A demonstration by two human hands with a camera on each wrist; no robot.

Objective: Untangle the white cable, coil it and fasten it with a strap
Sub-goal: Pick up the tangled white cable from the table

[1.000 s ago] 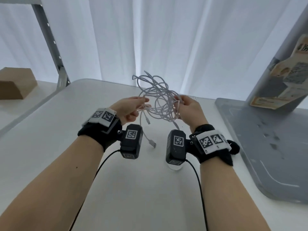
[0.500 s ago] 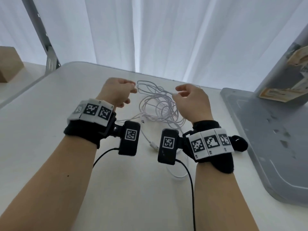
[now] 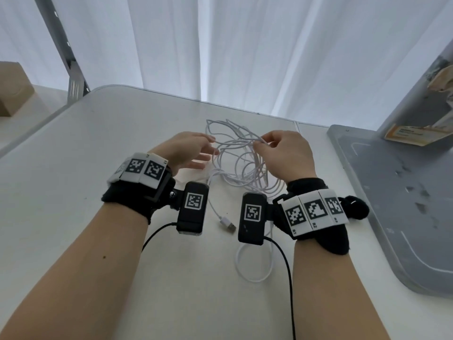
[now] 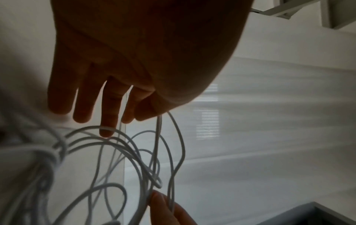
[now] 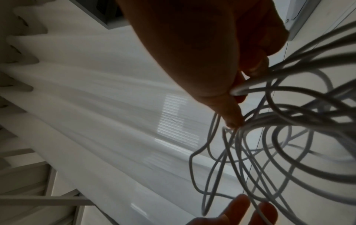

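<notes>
The thin white tangled cable [image 3: 241, 165] lay in loose loops on the white tabletop [image 3: 73, 192], between both hands. The right hand [image 3: 285, 153] pinched a few strands at the far side. The left hand [image 3: 188, 153] was spread wide, one fingertip touching a loop. The cable looked light, soft and bendy, so its silver plug end [image 3: 228, 225] seemed the best place to take hold.

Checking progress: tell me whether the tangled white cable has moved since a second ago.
Yes. The tangled white cable has dropped from mid-air onto the white table; the right hand pinches one strand.
</notes>
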